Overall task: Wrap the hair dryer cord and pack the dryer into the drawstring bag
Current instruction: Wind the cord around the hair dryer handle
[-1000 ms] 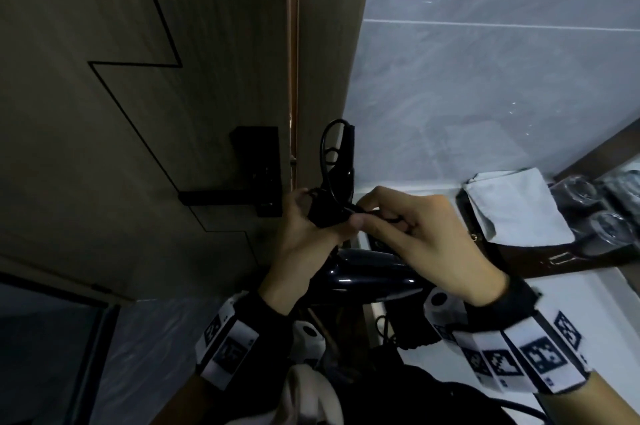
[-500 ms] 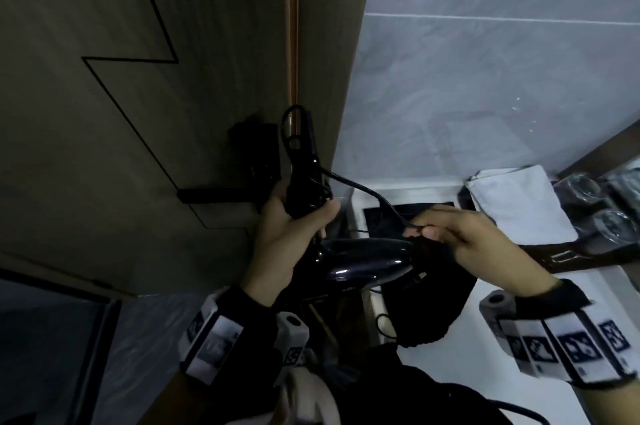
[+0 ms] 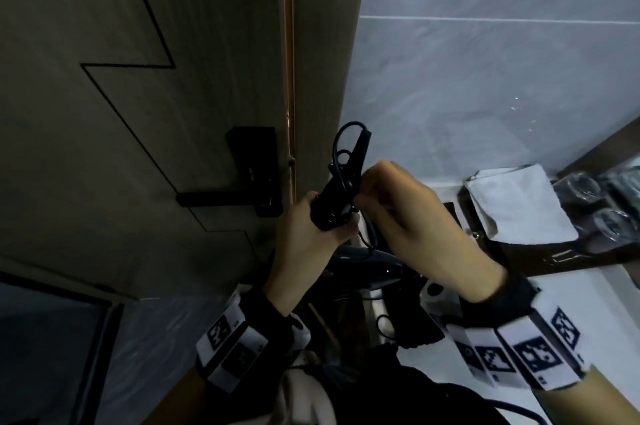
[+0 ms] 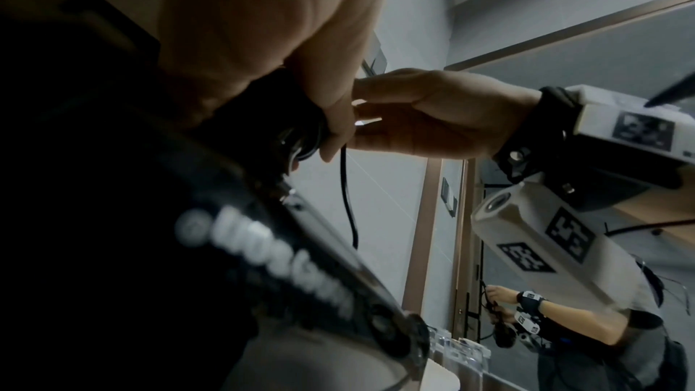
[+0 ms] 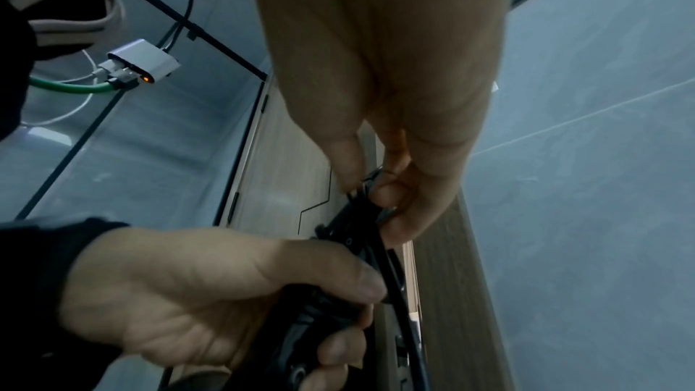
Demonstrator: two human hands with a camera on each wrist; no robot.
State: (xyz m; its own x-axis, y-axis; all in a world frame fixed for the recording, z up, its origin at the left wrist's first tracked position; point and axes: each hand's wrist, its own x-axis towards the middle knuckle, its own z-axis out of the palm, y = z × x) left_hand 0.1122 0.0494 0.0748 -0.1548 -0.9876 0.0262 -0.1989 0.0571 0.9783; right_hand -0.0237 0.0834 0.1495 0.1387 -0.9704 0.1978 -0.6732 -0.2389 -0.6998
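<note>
My left hand (image 3: 301, 234) is clenched round the handle of the hair dryer (image 3: 337, 196), holding it upright in front of the door edge, and my right hand (image 3: 408, 216) pinches the cord (image 3: 337, 147) against that handle just above my left thumb. The handle feels like the right place to grip — hard, smooth plastic, a bit slick, so I judge it wants a full fist rather than fingertips. The glossy, rounded barrel hangs below my hands and I expect the weight sits there. The cord is thin, black and rubbery, springy enough to stand in a loop above the handle; I guess it will uncoil if I ease off. A soft black pouch (image 3: 412, 327), probably the drawstring bag, slumps on the white tabletop (image 3: 588, 293) below my right wrist.
</note>
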